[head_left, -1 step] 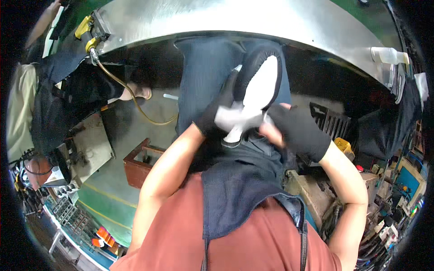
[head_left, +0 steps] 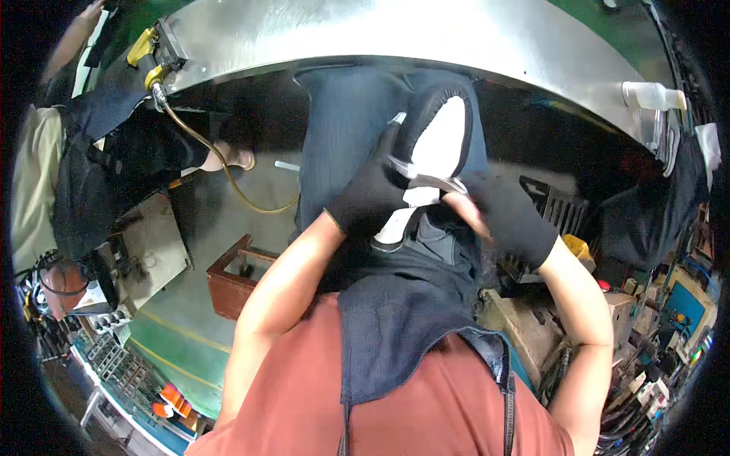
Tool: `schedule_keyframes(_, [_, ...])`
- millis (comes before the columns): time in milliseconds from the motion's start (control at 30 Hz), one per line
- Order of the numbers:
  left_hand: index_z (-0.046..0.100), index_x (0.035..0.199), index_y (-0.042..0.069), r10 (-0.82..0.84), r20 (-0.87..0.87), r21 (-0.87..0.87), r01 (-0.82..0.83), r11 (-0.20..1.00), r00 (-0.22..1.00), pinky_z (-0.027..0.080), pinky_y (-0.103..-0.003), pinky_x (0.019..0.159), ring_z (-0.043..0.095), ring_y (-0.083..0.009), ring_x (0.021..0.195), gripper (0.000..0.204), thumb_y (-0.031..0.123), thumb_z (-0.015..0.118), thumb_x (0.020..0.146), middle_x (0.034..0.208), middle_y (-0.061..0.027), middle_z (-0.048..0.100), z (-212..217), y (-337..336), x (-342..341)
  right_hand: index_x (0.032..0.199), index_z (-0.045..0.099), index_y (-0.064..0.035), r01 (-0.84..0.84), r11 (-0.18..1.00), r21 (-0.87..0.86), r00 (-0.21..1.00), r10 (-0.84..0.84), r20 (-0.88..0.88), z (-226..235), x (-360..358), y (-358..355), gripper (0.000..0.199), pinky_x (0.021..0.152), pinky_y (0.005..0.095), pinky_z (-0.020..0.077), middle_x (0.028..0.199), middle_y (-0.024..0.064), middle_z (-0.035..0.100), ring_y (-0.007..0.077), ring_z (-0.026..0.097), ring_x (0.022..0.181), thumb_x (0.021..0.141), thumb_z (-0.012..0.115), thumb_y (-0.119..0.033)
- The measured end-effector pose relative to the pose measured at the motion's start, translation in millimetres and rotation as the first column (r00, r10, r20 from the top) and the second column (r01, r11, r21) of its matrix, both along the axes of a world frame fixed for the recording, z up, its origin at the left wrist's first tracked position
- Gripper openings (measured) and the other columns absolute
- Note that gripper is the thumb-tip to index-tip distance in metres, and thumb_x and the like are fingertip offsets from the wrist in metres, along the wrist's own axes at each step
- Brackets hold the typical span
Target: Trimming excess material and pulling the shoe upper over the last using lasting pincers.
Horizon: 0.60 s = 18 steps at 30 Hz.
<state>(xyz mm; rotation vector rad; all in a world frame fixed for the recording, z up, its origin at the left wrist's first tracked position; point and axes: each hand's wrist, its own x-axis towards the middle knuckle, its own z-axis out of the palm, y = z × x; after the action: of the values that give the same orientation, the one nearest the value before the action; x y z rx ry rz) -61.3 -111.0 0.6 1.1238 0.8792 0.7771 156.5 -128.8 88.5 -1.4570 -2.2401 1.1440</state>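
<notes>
A black shoe upper with a white insole board lies sole-up across my lap, its toe pointing away from me. My left hand, in a black fingerless glove, is wrapped round the shoe's left side near the waist. A shiny metal tool crosses the narrow middle of the sole; blur hides its exact kind. My right hand, gloved the same way, is closed at the tool's right end, with the bare thumb showing. Part of the grip is hidden behind the glove.
A curved metal bench runs ahead of my knees. On its left lies a yellow air tool with a hose. A translucent bottle rests at the right. A brown wooden stool stands left, a dark slatted crate right.
The metal tool, a pale blur lower over the shoe's waist before, now lies across the sole slightly farther up. My right hand has shifted slightly; the left still holds the shoe.
</notes>
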Motion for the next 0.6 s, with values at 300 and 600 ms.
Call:
schedule_keyframes(300, [0.024,0.147,0.001,0.173,-0.003,-0.078,-0.173,0.982,0.985,0.041,-0.036,0.103,0.047,-0.0230,0.124,0.091,0.016,0.079,0.075,0.131,-0.0154,0.048,15,11,-9,0.080,0.058,-0.0026,0.610,0.548,-0.572,0.669,-0.743,0.001,-80,12,-92,0.054,0.063,0.0323,0.0445,0.065,0.0054,0.057,0.0182,0.054,0.058,0.102,0.037,-0.047])
schedule_keyframes(600, [0.049,0.131,-0.002,0.293,0.555,-0.434,-0.029,0.900,0.778,0.051,-0.035,0.092,0.062,-0.0252,0.105,0.052,0.033,0.059,0.093,0.118,-0.0156,0.061,-30,156,-37,0.070,0.054,-0.0074,0.596,0.468,-0.653,0.451,-0.868,-0.211,-82,-1,-87,0.063,0.056,0.0305,0.0457,0.057,0.0052,0.054,0.0168,0.053,0.052,0.103,0.026,-0.054])
